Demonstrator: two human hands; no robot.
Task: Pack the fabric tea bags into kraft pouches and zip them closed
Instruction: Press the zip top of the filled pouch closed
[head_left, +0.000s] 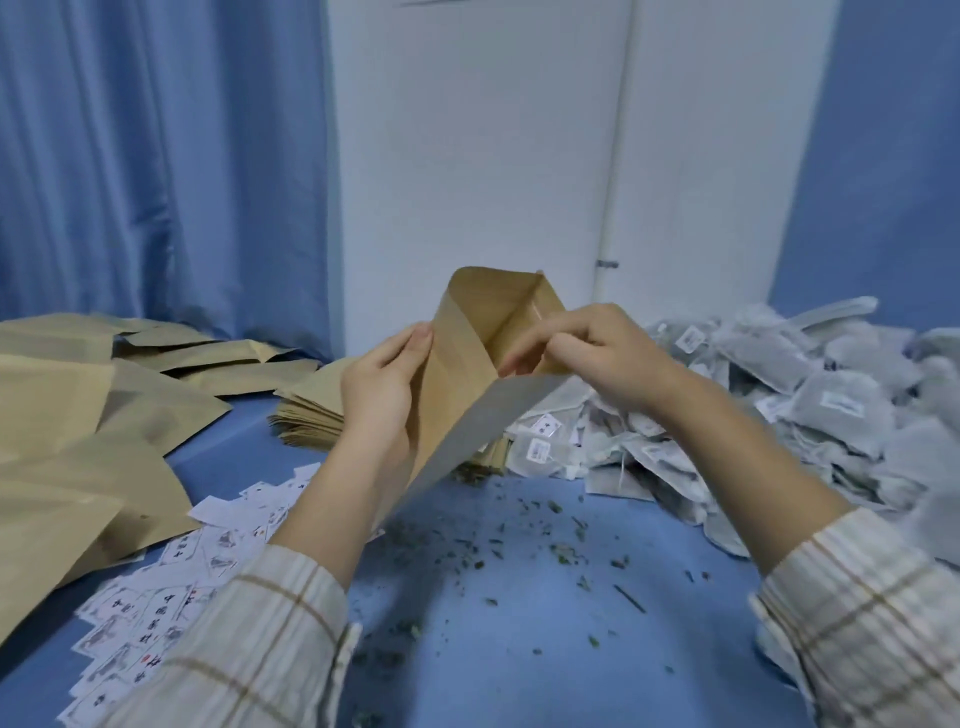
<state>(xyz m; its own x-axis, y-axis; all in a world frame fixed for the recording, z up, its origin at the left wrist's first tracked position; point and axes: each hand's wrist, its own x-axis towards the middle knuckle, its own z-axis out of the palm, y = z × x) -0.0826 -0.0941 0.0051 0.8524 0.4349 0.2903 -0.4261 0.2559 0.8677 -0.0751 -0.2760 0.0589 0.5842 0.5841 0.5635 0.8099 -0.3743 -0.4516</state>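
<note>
Holding now: left hand (384, 384) is gripping one side edge of a kraft pouch (467, 374) with fingers curled round it, while right hand (587, 353) is pinching the far lip of the mouth — the two are pulling the opening apart above the table (519, 649).
Near ground: checked sleeves (249, 639) are framing the bare middle of the blue top, where loose tea crumbs (519, 551) are lying scattered; printed cards (156, 587) are fanning out at near left.
Pouch position: it is hanging in the air between both hands, mouth tilted up and away, not touching the surface.
Handling judgement: the pouch is looking light, thin and springy, likely creasing if squeezed mid-panel — taking it by the side seams and the lip should be keeping the mouth wide.
Tea bags: the fabric tea bags (779, 405) are heaping at right just beyond the right wrist, looking soft and floppy, best pinched by the body.
Room to move: the right hand is having a short, open reach to the heap.
Farther left: a stack of flat pouches (311, 410) is sitting behind the left hand, with more pouches (78, 415) spreading to the table's left edge.
Back: blue curtain (156, 156) and white wall panel (467, 130) are closing the far side.
</note>
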